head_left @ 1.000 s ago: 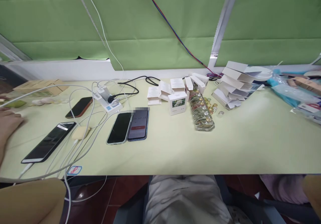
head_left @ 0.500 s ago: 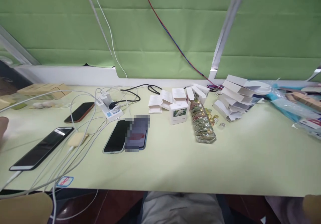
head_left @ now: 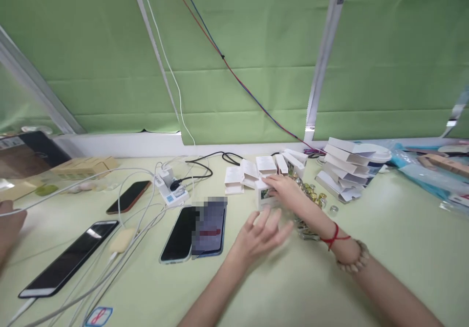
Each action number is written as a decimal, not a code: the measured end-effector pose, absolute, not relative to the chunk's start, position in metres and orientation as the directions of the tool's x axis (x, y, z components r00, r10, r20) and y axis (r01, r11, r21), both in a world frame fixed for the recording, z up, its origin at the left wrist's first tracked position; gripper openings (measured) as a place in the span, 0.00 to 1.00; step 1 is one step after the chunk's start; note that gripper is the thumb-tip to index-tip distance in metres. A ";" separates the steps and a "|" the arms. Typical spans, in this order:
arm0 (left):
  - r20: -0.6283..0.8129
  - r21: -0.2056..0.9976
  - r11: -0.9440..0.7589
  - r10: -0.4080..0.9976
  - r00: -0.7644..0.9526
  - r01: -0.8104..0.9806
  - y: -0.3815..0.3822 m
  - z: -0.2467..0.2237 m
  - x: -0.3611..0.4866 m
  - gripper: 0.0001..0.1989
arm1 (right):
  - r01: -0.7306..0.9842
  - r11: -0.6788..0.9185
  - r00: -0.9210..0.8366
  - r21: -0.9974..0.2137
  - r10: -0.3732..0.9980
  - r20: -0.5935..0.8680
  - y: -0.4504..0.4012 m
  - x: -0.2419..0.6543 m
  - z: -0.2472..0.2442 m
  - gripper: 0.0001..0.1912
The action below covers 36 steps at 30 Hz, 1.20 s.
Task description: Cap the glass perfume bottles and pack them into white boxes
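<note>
My right hand (head_left: 285, 189), with a red string and a beaded bracelet on its wrist, reaches over a small white box (head_left: 261, 199) printed with a picture. Its fingers close on the box's top and right side; part of the grip is hidden. Nearer to me, my left hand (head_left: 261, 235) hovers in front of the box, fingers bent and apart, holding nothing. Beneath my right forearm lies a strip of packaged, shiny pieces (head_left: 307, 233), partly covered. Loose gold and silver caps (head_left: 319, 200) are scattered beside it. Several white boxes (head_left: 266, 165) stand behind.
Folded white cartons (head_left: 342, 171) are stacked at the back right, before a white tub (head_left: 377, 153). Two phones (head_left: 179, 234) lie left of my hands. Farther left are a power strip (head_left: 172, 193), tangled white cables and a tablet (head_left: 69, 258). Another person's hand (head_left: 10, 224) rests at the left edge.
Both my hands have come into view from below; the right has reached the white box. The camera has tilted up, and the other person's hand shows more at the left.
</note>
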<state>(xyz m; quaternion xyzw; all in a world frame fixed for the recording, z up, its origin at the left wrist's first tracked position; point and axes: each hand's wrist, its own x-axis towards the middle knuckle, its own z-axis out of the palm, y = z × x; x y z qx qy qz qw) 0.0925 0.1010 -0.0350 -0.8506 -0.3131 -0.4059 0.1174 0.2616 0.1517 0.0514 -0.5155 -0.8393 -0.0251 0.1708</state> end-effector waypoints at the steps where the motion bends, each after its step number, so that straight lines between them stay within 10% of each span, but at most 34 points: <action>1: 0.786 0.081 -0.776 0.435 0.438 0.625 0.111 -0.036 0.097 0.28 | 0.881 0.446 -0.389 -0.156 0.872 0.298 0.152 0.259 0.051 0.14; 5: 0.693 0.567 -0.617 0.716 0.089 0.546 0.149 -0.044 0.114 0.48 | 0.880 0.434 -0.368 -0.193 0.879 0.302 0.153 0.259 0.057 0.10; 9: 0.431 0.839 -0.456 0.890 0.148 0.297 0.162 -0.050 0.114 0.26 | 0.839 0.439 -0.352 -0.322 0.888 0.296 0.162 0.265 0.059 0.15; 36: 0.451 0.771 -0.518 0.855 0.257 0.370 0.157 -0.050 0.115 0.18 | 0.928 0.354 -0.325 -0.114 0.922 0.209 0.150 0.270 0.075 0.15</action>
